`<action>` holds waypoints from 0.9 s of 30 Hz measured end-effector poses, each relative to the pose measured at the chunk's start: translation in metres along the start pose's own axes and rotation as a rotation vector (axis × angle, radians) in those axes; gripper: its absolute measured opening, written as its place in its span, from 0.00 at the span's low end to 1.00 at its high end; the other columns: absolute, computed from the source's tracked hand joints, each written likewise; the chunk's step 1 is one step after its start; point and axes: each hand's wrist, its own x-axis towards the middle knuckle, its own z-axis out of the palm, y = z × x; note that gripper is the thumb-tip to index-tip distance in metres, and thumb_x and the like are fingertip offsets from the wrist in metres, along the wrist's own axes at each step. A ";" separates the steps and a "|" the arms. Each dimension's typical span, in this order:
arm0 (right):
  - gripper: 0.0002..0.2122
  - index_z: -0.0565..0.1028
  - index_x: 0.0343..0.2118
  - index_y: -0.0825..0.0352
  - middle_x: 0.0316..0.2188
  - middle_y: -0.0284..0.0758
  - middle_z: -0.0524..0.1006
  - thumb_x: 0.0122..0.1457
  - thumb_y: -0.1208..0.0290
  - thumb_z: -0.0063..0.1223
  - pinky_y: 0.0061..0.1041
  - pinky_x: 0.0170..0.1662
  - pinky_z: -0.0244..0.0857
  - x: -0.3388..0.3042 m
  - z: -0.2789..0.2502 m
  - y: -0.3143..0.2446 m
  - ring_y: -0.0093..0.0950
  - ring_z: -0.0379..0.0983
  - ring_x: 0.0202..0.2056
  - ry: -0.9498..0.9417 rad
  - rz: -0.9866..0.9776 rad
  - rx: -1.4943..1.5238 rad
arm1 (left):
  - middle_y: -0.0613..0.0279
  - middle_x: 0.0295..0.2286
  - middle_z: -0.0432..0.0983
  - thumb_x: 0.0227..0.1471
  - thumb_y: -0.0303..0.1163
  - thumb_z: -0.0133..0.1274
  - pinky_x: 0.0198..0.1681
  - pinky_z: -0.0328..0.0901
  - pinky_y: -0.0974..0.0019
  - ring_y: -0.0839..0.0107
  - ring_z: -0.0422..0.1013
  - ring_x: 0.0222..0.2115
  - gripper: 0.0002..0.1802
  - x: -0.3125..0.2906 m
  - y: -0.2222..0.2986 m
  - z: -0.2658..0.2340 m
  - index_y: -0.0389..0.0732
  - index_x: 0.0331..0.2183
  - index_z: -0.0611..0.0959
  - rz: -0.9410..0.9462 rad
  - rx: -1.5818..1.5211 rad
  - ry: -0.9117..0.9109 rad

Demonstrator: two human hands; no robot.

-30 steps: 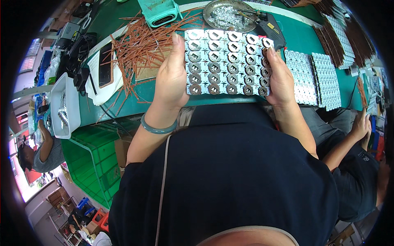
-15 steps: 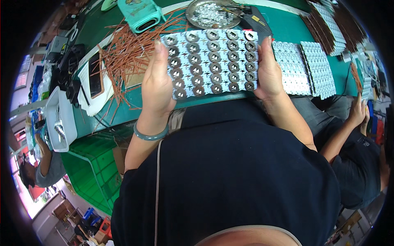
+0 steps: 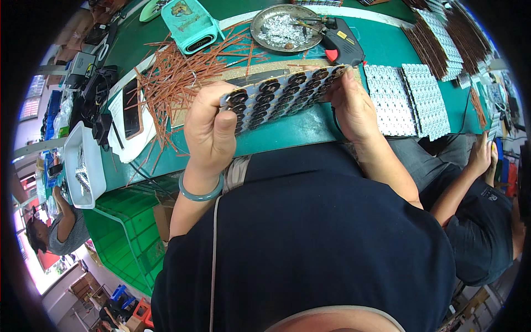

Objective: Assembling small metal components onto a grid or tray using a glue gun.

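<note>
Centrally in the upper half of the frame, a silvery panel (image 3: 285, 94) set with rows of dark round discs is held tilted over the green bench (image 3: 287, 134). The left hand (image 3: 210, 130) has a narrow grip on the panel's left end, thumb in front; the right hand (image 3: 355, 108) holds its right end, thumb near the upper corner. A greenish bangle (image 3: 202, 196) circles the left wrist. Left of centre, thin reddish-brown strips (image 3: 171, 77) lie heaped beside a phone (image 3: 131, 108), with a teal container (image 3: 191, 27) just above. At the upper centre, a round metal dish (image 3: 254, 32) carries silvery bits, and a black tool (image 3: 344, 45) with a red part sits beside it. Similar panels (image 3: 390, 102) lie right of the right hand. At the left edge stands a white tray (image 3: 98, 166); below it, a green crate (image 3: 127, 232).
</note>
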 end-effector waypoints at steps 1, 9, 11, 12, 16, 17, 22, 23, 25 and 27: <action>0.23 0.68 0.46 0.70 0.36 0.32 0.72 0.64 0.52 0.32 0.25 0.44 0.61 0.001 -0.001 0.003 0.22 0.68 0.37 -0.004 0.000 0.002 | 0.61 0.29 0.70 0.58 0.48 0.41 0.32 0.60 0.74 0.77 0.64 0.28 0.25 0.000 0.001 0.000 0.32 0.33 0.74 -0.008 -0.038 -0.004; 0.19 0.69 0.44 0.66 0.35 0.35 0.73 0.64 0.56 0.32 0.26 0.44 0.64 0.006 0.009 0.009 0.25 0.70 0.37 0.090 0.149 0.243 | 0.65 0.25 0.69 0.61 0.38 0.37 0.31 0.59 0.75 0.79 0.63 0.26 0.17 0.022 0.027 0.003 0.34 0.32 0.75 -0.282 -0.120 -0.128; 0.20 0.65 0.50 0.66 0.44 0.39 0.73 0.64 0.56 0.31 0.31 0.47 0.63 0.009 0.013 0.015 0.30 0.70 0.45 0.043 0.227 0.438 | 0.65 0.25 0.70 0.61 0.38 0.37 0.31 0.59 0.75 0.80 0.63 0.26 0.17 0.032 0.036 0.005 0.34 0.32 0.75 -0.294 -0.118 -0.144; 0.20 0.65 0.49 0.66 0.45 0.40 0.72 0.65 0.56 0.30 0.31 0.49 0.62 0.010 0.021 0.009 0.31 0.69 0.46 0.032 0.254 0.474 | 0.65 0.25 0.70 0.61 0.37 0.37 0.31 0.60 0.75 0.80 0.63 0.26 0.17 0.035 0.039 0.006 0.34 0.33 0.75 -0.316 -0.116 -0.164; 0.20 0.64 0.50 0.66 0.46 0.41 0.71 0.65 0.56 0.27 0.33 0.51 0.61 0.013 0.029 0.008 0.33 0.68 0.48 0.049 0.275 0.544 | 0.64 0.28 0.70 0.62 0.40 0.33 0.35 0.60 0.76 0.79 0.64 0.29 0.20 0.044 0.044 0.012 0.35 0.37 0.74 -0.327 -0.297 -0.034; 0.21 0.64 0.50 0.67 0.47 0.43 0.71 0.65 0.56 0.26 0.34 0.52 0.61 0.012 0.032 0.006 0.35 0.68 0.49 0.058 0.275 0.571 | 0.63 0.30 0.70 0.63 0.42 0.30 0.38 0.60 0.75 0.78 0.64 0.30 0.22 0.046 0.043 0.012 0.35 0.39 0.73 -0.330 -0.354 -0.042; 0.22 0.63 0.50 0.68 0.48 0.47 0.69 0.65 0.56 0.23 0.36 0.53 0.60 0.013 0.038 0.010 0.38 0.66 0.51 0.000 0.326 0.595 | 0.62 0.32 0.70 0.63 0.45 0.26 0.40 0.60 0.73 0.77 0.65 0.32 0.25 0.046 0.037 0.018 0.35 0.41 0.72 -0.226 -0.411 0.090; 0.22 0.63 0.51 0.69 0.48 0.48 0.69 0.65 0.56 0.23 0.36 0.53 0.60 0.013 0.038 0.011 0.39 0.65 0.51 0.003 0.339 0.595 | 0.61 0.32 0.70 0.63 0.46 0.26 0.40 0.60 0.73 0.77 0.65 0.33 0.26 0.047 0.039 0.019 0.35 0.41 0.72 -0.213 -0.407 0.105; 0.23 0.62 0.51 0.69 0.48 0.48 0.69 0.65 0.56 0.23 0.36 0.54 0.59 0.013 0.037 0.013 0.39 0.65 0.52 0.001 0.343 0.595 | 0.61 0.32 0.70 0.63 0.46 0.26 0.41 0.60 0.72 0.76 0.66 0.33 0.26 0.048 0.039 0.020 0.35 0.41 0.72 -0.200 -0.406 0.125; 0.23 0.62 0.51 0.69 0.48 0.48 0.69 0.65 0.56 0.23 0.37 0.54 0.59 0.013 0.038 0.014 0.40 0.64 0.52 -0.002 0.350 0.597 | 0.61 0.32 0.71 0.63 0.47 0.26 0.42 0.61 0.72 0.75 0.66 0.34 0.26 0.049 0.038 0.019 0.35 0.41 0.72 -0.193 -0.387 0.111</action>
